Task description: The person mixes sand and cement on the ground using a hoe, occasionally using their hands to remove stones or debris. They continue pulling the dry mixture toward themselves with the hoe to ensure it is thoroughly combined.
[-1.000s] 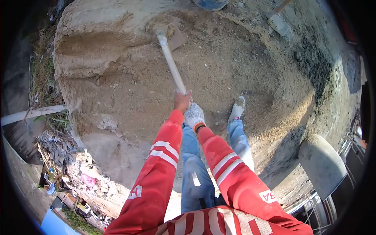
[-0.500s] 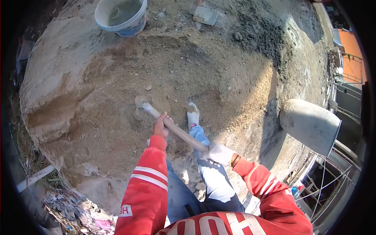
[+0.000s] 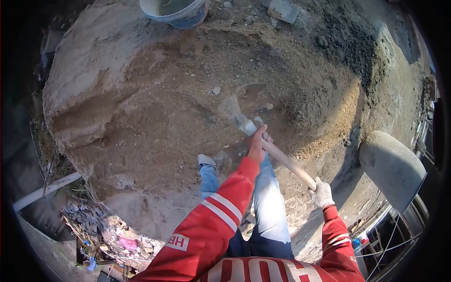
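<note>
A shovel (image 3: 291, 164) with a pale wooden handle slants across the view. Its blade sits low in the brown sand (image 3: 164, 113) ahead of my feet, partly hidden by soil. My left hand (image 3: 256, 144), bare, wraps round the lower handle close to the metal socket. Further back, my right hand (image 3: 322, 192) in a white knitted glove is closed on the handle's end.
A white bucket (image 3: 190, 18) with greyish contents stands at the top. Near it lies a flat grey plate (image 3: 283, 10). Dark wet material (image 3: 347, 40) covers the upper right. A large curved grey object (image 3: 392, 169) is at right, and rubbish (image 3: 112, 230) at lower left.
Both hands and the shovel have swung to the right, and the blade now meets the sand further right. The camera view has shifted; the feet have changed position.
</note>
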The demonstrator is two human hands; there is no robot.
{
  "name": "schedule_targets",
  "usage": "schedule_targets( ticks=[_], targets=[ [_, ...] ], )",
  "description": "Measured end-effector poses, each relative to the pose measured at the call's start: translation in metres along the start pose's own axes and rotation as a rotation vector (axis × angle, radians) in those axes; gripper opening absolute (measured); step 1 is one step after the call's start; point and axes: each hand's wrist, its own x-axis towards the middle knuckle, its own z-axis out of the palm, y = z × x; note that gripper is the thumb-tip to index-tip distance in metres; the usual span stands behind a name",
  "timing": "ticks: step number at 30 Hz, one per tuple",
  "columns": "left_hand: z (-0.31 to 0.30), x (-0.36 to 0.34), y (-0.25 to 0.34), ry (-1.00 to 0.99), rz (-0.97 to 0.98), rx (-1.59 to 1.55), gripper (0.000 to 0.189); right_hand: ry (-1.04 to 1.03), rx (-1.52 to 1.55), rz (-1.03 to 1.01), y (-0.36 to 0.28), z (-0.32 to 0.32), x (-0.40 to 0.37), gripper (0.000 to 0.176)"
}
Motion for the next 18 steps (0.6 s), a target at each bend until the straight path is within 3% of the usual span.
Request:
schedule_targets(
  ticks=[5, 6, 8, 9, 11, 13, 15, 18],
  targets=[
    [-0.049, 0.025, 0.215, 0.113, 0.492, 0.084, 0.021, 0.058, 0.204, -0.315, -0.194, 0.052, 0.103, 0.035],
    [-0.053, 0.024, 0.249, 0.095, 0.644, 0.126, 0.023, 0.198, 0.187, -0.457, -0.232, 0.060, 0.124, 0.035],
    [-0.075, 0.047, 0.301, 0.235, 0.806, 0.292, 0.031, 0.038, 0.265, -0.400, -0.317, 0.060, 0.159, 0.035],
    [-0.086, 0.060, 0.308, 0.253, 0.802, 0.287, 0.031, -0.011, 0.289, -0.396, -0.353, 0.055, 0.173, 0.036],
    [-0.114, 0.083, 0.310, 0.461, 0.896, 0.659, 0.050, -0.039, 0.359, -0.388, -0.407, 0.064, 0.196, 0.036],
    [-0.146, 0.107, 0.287, 0.455, 0.840, 0.695, 0.054, -0.078, 0.373, -0.363, -0.438, 0.069, 0.203, 0.039],
    [-0.173, 0.126, 0.263, 0.440, 0.797, 0.722, 0.059, -0.125, 0.369, -0.280, -0.445, 0.097, 0.199, 0.041],
    [-0.181, 0.121, 0.227, 0.502, 0.544, 0.941, 0.057, -0.175, 0.371, -0.148, -0.429, 0.110, 0.179, 0.045]
  ],
)
